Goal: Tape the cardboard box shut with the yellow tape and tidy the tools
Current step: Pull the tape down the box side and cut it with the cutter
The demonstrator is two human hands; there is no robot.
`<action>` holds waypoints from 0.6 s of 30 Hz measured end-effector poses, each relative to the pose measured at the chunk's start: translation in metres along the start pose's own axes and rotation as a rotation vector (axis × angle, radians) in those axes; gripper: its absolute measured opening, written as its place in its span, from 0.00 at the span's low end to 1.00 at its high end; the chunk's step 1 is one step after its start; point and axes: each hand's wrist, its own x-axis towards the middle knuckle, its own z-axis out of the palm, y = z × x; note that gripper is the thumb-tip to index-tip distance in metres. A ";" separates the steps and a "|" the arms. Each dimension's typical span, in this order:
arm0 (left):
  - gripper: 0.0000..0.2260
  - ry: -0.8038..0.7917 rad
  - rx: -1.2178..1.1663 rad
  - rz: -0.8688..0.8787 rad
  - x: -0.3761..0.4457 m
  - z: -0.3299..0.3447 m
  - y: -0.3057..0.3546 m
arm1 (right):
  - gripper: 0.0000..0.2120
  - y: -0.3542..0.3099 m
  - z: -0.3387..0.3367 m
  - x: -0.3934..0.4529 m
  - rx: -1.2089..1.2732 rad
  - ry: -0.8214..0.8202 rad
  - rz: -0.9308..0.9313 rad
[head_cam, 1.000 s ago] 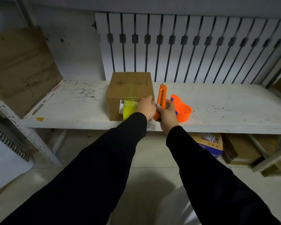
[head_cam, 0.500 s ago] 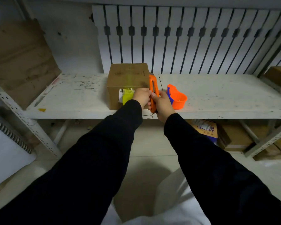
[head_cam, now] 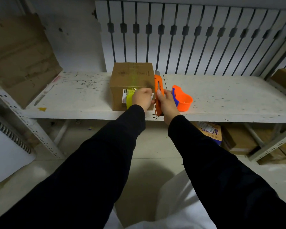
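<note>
A closed cardboard box (head_cam: 130,75) stands on the white shelf (head_cam: 221,95), with a strip of yellow tape (head_cam: 130,98) running over its top and down its front face. My left hand (head_cam: 142,98) is closed against the box's front right, beside the tape. My right hand (head_cam: 166,103) grips an orange utility knife (head_cam: 158,86) held upright against the box's right front corner, its blade tip pointing up. An orange and blue tape dispenser (head_cam: 182,100) lies on the shelf just right of my right hand.
A worn cardboard sheet (head_cam: 21,58) leans at the shelf's left end. A white slatted panel (head_cam: 196,38) stands behind the shelf. Several boxes (head_cam: 238,139) sit on the floor under the shelf at the right. Another box (head_cam: 284,78) is at the far right edge.
The knife has moved left, from a gap beside the box to right against its corner. My left hand stayed at the box's front. The camera came closer.
</note>
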 end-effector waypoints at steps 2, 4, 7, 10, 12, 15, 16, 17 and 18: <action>0.14 0.151 0.197 0.040 0.007 -0.009 -0.009 | 0.18 -0.001 0.002 0.004 -0.039 0.008 -0.032; 0.16 0.224 0.370 0.042 0.014 -0.019 -0.018 | 0.16 -0.005 0.004 0.009 -0.114 0.025 -0.052; 0.17 0.279 0.416 -0.042 0.028 -0.030 -0.029 | 0.14 -0.008 0.009 0.019 -0.238 0.012 -0.070; 0.17 0.280 0.312 -0.172 0.039 -0.034 -0.039 | 0.13 -0.006 0.015 0.031 -0.370 0.030 -0.119; 0.18 0.243 0.230 -0.239 0.046 -0.034 -0.043 | 0.12 -0.004 0.016 0.038 -0.597 0.071 -0.155; 0.19 0.184 0.065 -0.271 0.054 -0.033 -0.045 | 0.12 -0.004 0.020 0.049 -0.826 0.120 -0.229; 0.19 0.171 0.031 -0.271 0.057 -0.033 -0.045 | 0.12 -0.004 0.021 0.052 -0.886 0.135 -0.261; 0.18 0.166 0.004 -0.269 0.059 -0.033 -0.046 | 0.12 -0.002 0.022 0.056 -0.939 0.150 -0.293; 0.18 0.166 -0.022 -0.268 0.061 -0.033 -0.047 | 0.12 -0.002 0.023 0.059 -0.986 0.162 -0.326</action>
